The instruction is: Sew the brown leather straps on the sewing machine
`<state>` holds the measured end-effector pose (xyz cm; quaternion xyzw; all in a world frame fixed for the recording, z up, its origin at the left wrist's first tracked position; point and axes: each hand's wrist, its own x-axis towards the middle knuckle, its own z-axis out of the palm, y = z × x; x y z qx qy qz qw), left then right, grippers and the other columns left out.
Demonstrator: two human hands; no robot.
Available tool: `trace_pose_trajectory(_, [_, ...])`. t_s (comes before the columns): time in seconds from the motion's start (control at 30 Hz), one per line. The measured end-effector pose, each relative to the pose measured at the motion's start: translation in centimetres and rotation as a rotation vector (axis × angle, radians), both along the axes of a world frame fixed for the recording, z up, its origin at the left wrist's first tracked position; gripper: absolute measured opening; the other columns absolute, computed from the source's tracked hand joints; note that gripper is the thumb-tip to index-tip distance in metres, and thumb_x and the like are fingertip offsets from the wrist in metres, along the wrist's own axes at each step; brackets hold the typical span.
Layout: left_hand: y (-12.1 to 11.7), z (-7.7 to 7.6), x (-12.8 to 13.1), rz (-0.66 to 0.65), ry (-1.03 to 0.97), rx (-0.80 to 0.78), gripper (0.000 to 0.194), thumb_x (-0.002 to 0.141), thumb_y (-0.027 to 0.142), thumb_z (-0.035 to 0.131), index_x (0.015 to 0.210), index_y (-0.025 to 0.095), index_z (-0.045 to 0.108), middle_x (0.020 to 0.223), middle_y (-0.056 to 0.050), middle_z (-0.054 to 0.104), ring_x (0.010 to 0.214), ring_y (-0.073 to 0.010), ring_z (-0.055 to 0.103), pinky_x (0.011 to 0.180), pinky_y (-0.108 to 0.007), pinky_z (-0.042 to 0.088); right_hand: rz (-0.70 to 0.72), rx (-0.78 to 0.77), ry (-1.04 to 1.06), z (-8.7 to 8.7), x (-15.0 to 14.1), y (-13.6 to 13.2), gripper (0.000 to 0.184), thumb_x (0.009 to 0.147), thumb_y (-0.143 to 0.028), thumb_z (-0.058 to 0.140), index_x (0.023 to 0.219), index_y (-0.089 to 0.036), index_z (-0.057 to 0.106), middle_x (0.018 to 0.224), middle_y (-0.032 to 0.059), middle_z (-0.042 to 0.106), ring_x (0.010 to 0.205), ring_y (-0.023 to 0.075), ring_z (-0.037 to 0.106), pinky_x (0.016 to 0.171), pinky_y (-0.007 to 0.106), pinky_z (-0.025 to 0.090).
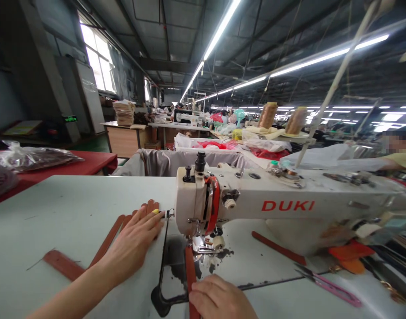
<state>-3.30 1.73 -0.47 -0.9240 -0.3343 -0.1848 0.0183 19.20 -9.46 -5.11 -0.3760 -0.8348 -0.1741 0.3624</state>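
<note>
Right hand [223, 299]: gripping brown strip [190, 268]; best kept straight to the presser foot [202, 249].
Left hand [131, 243]: open, flat over loose strips [108, 239], toward worktop's [90, 190] far edge.

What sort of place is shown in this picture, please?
Probably a sewing workshop or factory floor: a DUKI sewing machine stands in front, large thread cones rise behind it, and long ceiling lights run down the hall.
</note>
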Motion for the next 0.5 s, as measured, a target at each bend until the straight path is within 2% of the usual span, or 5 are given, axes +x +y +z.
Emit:
trace_pose_trajectory(0.07, [-1.8, -0.9, -0.8, 0.003, -0.014, 0.05, 0.065, 0.079, -0.001, 0.037, 0.137, 0.021, 0.053, 0.144, -0.009, 0.05, 0.136, -0.0285, 0.042, 0.116, -0.058, 0.026, -0.013, 0.002, 0.002, 0.3, 0.2, 0.1, 0.019, 0.091, -0.011, 0.055, 0.077, -0.019, 0.066, 0.077, -0.0004, 0.073, 0.061, 0.0131, 0.065, 0.056, 0.02, 0.054])
trace_pose_trajectory(0.17, [-4.5, -2.6, 0.3, -0.123, -0.083, 0.043, 0.072, 0.077, 0.004, 0.041, 0.145, 0.025, 0.042, 0.144, -0.005, 0.051, 0.13, -0.0224, 0.051, 0.108, -0.037, 0.044, -0.01, -0.015, 0.018, 0.2, 0.1, -0.2, 0.023, 0.092, -0.012, 0.052, 0.075, -0.019, 0.065, 0.073, 0.0, 0.072, 0.059, 0.0136, 0.063, 0.054, 0.022, 0.053])
trace_pose_trajectory(0.3, [-5.5, -4.5, 2.9, -0.293, -0.186, 0.021, 0.063, 0.08, 0.012, 0.046, 0.142, 0.02, 0.044, 0.137, -0.007, 0.057, 0.127, -0.0208, 0.054, 0.109, -0.03, 0.039, -0.003, -0.044, 0.043, -0.1, 0.0, -0.3, 0.033, 0.097, -0.015, 0.044, 0.069, -0.019, 0.061, 0.064, -0.0009, 0.065, 0.056, 0.0134, 0.06, 0.052, 0.022, 0.049])
trace_pose_trajectory(0.4, [-5.0, -5.4, 3.5, -0.306, -0.169, 0.075, 0.062, 0.08, 0.012, 0.045, 0.142, 0.018, 0.041, 0.136, -0.008, 0.058, 0.129, -0.0197, 0.051, 0.113, -0.029, 0.033, -0.002, -0.014, 0.048, -0.2, 0.1, -0.1, 0.035, 0.099, -0.016, 0.04, 0.071, -0.019, 0.061, 0.065, -0.0014, 0.065, 0.057, 0.0133, 0.06, 0.052, 0.022, 0.048])
trace_pose_trajectory(0.5, [-4.8, -6.2, 3.6, -0.246, -0.179, 0.111, 0.055, 0.082, 0.013, 0.045, 0.137, 0.019, 0.047, 0.133, -0.007, 0.06, 0.128, -0.0182, 0.052, 0.114, -0.027, 0.03, -0.003, 0.003, 0.052, -0.5, 0.1, 0.2, 0.032, 0.097, -0.012, 0.04, 0.076, -0.018, 0.063, 0.071, -0.0013, 0.068, 0.059, 0.0134, 0.061, 0.054, 0.022, 0.05])
